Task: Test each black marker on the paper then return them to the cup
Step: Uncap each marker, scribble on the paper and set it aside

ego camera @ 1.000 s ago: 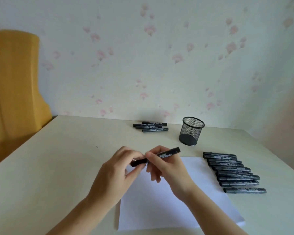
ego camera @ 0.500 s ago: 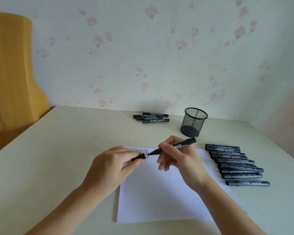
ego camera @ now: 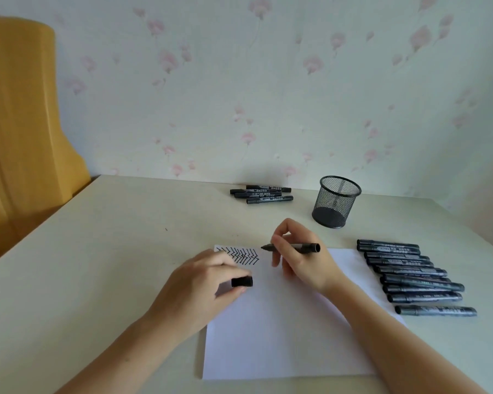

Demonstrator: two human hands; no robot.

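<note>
Step in hand: testing one marker, uncapped and poised to write. The right hand (ego camera: 302, 260) pinches the open marker (ego camera: 292, 247) between thumb and fingers, barrel near level, tip pointing toward 9 o'clock and sitting just beside the right end of the zigzag marks (ego camera: 241, 255) at the paper's (ego camera: 282, 331) far left corner; whether the tip touches the sheet cannot be told. The left hand (ego camera: 208, 282) holds the cap (ego camera: 242, 281) in its fingertips, resting over the paper's left edge, at 7 o'clock from the tip. Judged next: lower the tip onto bare paper at 3 o'clock of the existing marks, draw a stroke, then bring the cap and tip together. The mesh cup (ego camera: 336, 201) stands upright at 1 o'clock of the right hand, apparently with no markers in it. A row of capped markers (ego camera: 410, 275) lies at 3 o'clock, just off the paper's right edge; a small group (ego camera: 261, 193) lies at 12 o'clock near the wall, well apart from both hands
</note>
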